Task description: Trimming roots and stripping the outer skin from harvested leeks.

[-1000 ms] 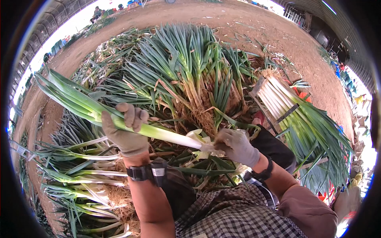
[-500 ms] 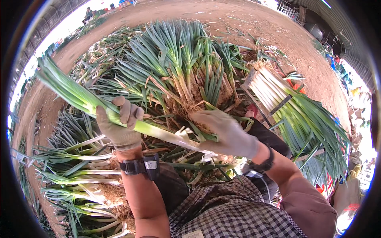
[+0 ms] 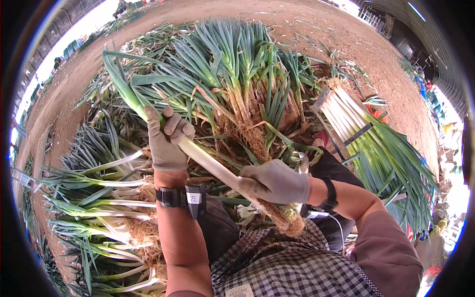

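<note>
Smooth white stalk, shaggy root: one long green onion (image 3: 208, 163) at both hands

The onion lies slantwise in front of the body, leaves to the upper left, root end to the lower right over the lap. Its upper leaves are flat and ribbon-like, one folded sharply over; below them the stalk is a glossy pale rod that turns brown and rough before ending in a tuft of wiry roots (image 3: 294, 225).

The left hand (image 3: 168, 141), in a soiled knit glove, is clamped round the stalk just below the leaves, fingers wrapped over it. The right hand (image 3: 276, 182), in a matching glove, is curled against the lower stalk — its fingertips are hidden, so I cannot tell how firmly it grips. The two hands are well apart.

Beyond them stands a dense heap of onions (image 3: 242, 84), stiff blue-green blades above tan, papery stems and matted roots. At the left, more onions (image 3: 116, 222) lie in a loose row, white shafts pointing inward to stringy, earth-coloured roots. At the right, a bundle (image 3: 339, 116) of clean, straight white stalks rests in a rack (image 3: 322, 99), crossed by a dark flat band (image 3: 357, 135). A checked cloth apron (image 3: 282, 270) covers the lap; the ground (image 3: 316, 22) is bare, dusty earth — flecked with leaf scraps.
</note>
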A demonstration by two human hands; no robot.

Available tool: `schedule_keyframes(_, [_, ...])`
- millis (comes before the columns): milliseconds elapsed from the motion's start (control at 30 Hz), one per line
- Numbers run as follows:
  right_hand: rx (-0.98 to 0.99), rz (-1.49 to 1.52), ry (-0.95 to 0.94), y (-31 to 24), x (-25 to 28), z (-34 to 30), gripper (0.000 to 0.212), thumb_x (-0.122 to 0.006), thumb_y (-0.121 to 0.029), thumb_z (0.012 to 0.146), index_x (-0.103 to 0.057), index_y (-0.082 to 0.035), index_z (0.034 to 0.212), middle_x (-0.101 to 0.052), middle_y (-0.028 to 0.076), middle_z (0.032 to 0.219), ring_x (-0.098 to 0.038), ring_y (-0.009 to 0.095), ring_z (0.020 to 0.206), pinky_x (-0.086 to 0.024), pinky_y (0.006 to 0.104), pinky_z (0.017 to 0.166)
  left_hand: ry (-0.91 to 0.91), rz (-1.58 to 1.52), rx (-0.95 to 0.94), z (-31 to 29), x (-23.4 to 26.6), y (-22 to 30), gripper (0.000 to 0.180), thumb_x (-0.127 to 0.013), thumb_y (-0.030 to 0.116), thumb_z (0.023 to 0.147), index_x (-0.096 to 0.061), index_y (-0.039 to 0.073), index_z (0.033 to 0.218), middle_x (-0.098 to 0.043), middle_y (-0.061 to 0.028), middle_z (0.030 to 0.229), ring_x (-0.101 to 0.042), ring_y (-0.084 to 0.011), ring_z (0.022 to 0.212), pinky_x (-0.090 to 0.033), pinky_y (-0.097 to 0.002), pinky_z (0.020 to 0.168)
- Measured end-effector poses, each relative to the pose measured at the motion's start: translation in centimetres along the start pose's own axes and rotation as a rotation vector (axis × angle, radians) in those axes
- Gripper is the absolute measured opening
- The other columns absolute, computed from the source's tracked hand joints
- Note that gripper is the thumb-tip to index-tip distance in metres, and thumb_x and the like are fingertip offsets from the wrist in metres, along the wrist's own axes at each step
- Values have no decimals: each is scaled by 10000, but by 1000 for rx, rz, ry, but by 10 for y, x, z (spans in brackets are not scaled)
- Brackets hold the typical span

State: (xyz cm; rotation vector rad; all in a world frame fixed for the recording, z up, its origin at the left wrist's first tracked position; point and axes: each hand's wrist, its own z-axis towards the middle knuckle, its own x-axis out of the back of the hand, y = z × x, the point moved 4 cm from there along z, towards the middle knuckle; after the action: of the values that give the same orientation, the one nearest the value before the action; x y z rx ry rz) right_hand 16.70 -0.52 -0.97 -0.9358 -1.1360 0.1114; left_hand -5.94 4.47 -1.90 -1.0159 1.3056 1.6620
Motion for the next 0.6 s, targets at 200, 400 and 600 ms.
schedule_keyframes(200, [-165, -68, 2, 6, -2, -101, 304, -542, -334, 956, -603, -56, 849, -540, 165, 568, -560, 364, 498, -438, 430, 482, -62, -129, -7, 8, 52, 49, 396, -576, 419, 942, -603, 27, 894, -380, 66, 571, -339, -65, 448, -426, -255, 610])
schedule_keyframes(400, [-378, 33, -59, -6, 17, -216, 311, -604, -357, 911, -596, -79, 773, -501, 129, 523, -558, 341, 489, -429, 421, 461, 207, -130, -129, -8, 101, 100, 413, -624, 471, 893, -559, 70, 819, -385, 63, 579, -326, -74, 451, -380, -222, 528])
schedule_keyframes(600, [-106, -637, 245, 39, 59, -196, 395, -670, -315, 842, -619, -51, 1130, -624, 156, 963, -616, 325, 926, -479, 399, 794, 79, -138, -136, -3, 69, 70, 470, -547, 532, 920, -538, 80, 789, -370, 55, 560, -339, -87, 442, -425, -264, 589])
